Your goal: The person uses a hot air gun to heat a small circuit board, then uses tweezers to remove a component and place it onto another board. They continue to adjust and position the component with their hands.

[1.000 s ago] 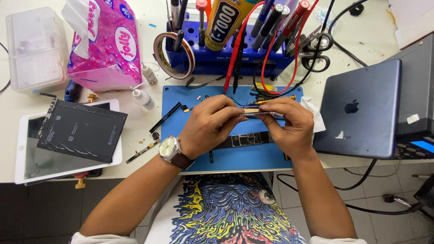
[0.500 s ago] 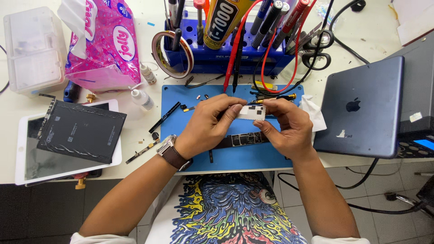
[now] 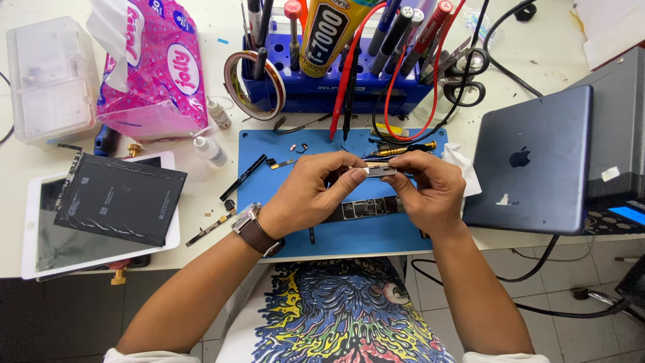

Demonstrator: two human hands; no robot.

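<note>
Over the blue work mat [image 3: 282, 235], my left hand [image 3: 309, 191] and my right hand [image 3: 426, 188] pinch the two ends of a small flat metal strip part [image 3: 379, 171] between their fingertips. Under the hands, a long dark circuit board [image 3: 366, 208] lies on the mat. A brown-strapped wristwatch [image 3: 252, 228] sits on my left wrist. A brass-handled tool [image 3: 403, 149] rests just beyond my fingers, beside a white wipe [image 3: 462, 165].
A blue tool rack [image 3: 336, 74] with pens, a glue tube and tape stands at the back. A dark tablet shell [image 3: 531, 165] lies right; a white tablet with a black battery [image 3: 114, 198] lies left. A pink tissue pack [image 3: 151, 67], a clear box [image 3: 50, 77] and small bottles stand behind.
Both hands have kept the small strip part between them, turning it slightly; a white face showed half a second ago, and now its thin metal edge shows. The hands stay over the mat.
</note>
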